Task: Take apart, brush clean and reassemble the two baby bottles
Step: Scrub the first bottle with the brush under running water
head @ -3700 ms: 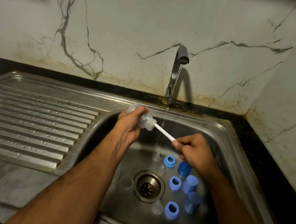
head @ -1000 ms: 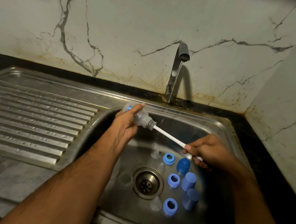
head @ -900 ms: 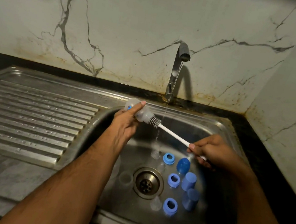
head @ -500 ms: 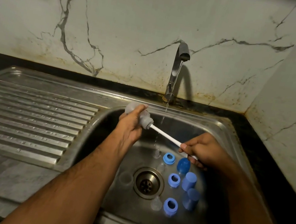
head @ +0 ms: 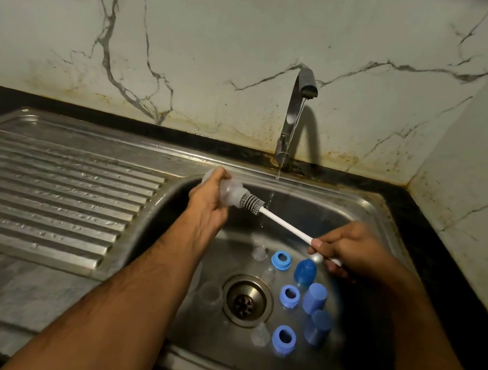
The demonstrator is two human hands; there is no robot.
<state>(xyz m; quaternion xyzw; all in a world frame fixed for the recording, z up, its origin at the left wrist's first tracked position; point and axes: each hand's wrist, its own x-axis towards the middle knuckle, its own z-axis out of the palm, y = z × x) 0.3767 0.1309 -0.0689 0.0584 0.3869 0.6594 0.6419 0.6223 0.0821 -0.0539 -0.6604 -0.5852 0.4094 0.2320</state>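
Left hand (head: 206,203) wraps around a clear baby bottle (head: 229,191), held nearly level above the far-left rim of the sink (head: 369,208), mouth pointing right. Right hand (head: 350,250) pinches the white handle of the bottle brush (head: 281,224) near its tail end, fingers curled round it; the grey bristle head sits at the bottle's mouth, mostly outside it. Thin stream from the tap (head: 300,98) falls just right of the bristles. On the sink floor, right of the drain (head: 246,300): three blue collar rings (head: 290,294), blue caps (head: 313,298), and clear teats (head: 260,337), hard to make out. A second clear piece lies left of the drain, faint. Judgement: bottle looks like light, thin plastic, stiff enough for a firm hold but slick when wet, so grip round the body, not the threaded neck. The long handle will likely flex; hold nearer the bristles for more control.
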